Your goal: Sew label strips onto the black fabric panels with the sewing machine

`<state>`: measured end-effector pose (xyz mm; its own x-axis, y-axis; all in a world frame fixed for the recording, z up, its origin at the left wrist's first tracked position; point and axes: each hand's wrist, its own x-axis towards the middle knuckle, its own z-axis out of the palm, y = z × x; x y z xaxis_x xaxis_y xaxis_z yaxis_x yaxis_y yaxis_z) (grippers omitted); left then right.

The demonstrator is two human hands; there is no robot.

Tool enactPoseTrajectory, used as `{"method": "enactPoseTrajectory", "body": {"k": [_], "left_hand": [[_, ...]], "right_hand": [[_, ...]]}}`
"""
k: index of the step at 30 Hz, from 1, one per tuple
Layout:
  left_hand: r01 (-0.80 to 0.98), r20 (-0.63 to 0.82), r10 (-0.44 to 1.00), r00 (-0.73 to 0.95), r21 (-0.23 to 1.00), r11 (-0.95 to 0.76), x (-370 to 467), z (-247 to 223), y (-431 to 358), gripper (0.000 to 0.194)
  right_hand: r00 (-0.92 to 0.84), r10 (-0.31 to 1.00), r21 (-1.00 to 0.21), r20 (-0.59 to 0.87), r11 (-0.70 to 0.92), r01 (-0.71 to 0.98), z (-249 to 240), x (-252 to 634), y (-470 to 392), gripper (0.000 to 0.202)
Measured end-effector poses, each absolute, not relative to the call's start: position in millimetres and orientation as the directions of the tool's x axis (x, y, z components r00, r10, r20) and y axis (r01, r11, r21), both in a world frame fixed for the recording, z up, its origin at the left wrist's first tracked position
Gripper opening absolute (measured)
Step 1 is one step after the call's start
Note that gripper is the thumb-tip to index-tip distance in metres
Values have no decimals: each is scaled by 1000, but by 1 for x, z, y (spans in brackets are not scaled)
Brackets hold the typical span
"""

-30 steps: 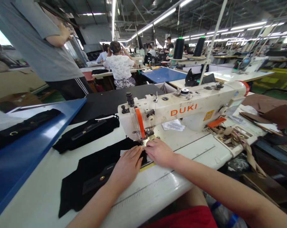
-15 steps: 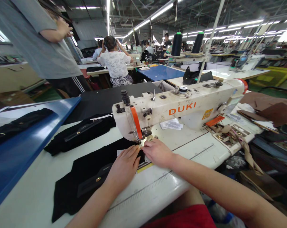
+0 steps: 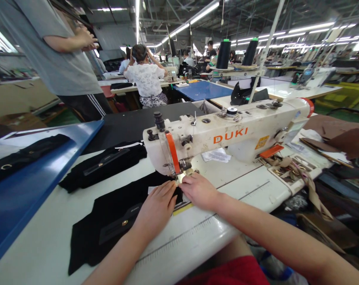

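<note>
A black fabric piece [image 3: 87,237] with a dark strip and a small gold fitting lies on the white sewing table, its right end under the needle area of the white sewing machine [image 3: 226,134]. My left hand [image 3: 157,204] rests on that end, fingers together and pressed flat, tips beside the presser foot. Close by on the right, my right hand [image 3: 201,190] has its fingers bent and closed at the fabric's edge by the needle. What its fingertips pinch is too small to make out. A small white piece [image 3: 151,189] shows behind my left hand.
Another black piece [image 3: 105,164] lies behind, and a third [image 3: 25,158] on a blue surface at left. A parts tray [image 3: 295,174] sits right of the machine. A person in grey [image 3: 69,71] stands at left; another person [image 3: 145,75] sits farther back.
The whole view has shifted slightly, with the scene a little to the right. Both hands keep nearly the same place by the needle. The standing person's hands have moved slightly.
</note>
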<state>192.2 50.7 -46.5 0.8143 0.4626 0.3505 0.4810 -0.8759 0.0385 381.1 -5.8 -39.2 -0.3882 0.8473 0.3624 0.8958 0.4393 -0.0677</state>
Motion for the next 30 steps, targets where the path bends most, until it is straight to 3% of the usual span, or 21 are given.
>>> {"method": "enactPoseTrajectory", "body": {"k": [7, 30], "left_hand": [[484, 352, 480, 803, 83, -871, 192, -49, 50, 38], [449, 358, 434, 827, 47, -893, 191, -48, 54, 40]], "right_hand": [[-386, 854, -85, 349, 440, 894, -38, 381, -6, 13], [-381, 853, -74, 356, 432, 899, -41, 380, -5, 14]]}}
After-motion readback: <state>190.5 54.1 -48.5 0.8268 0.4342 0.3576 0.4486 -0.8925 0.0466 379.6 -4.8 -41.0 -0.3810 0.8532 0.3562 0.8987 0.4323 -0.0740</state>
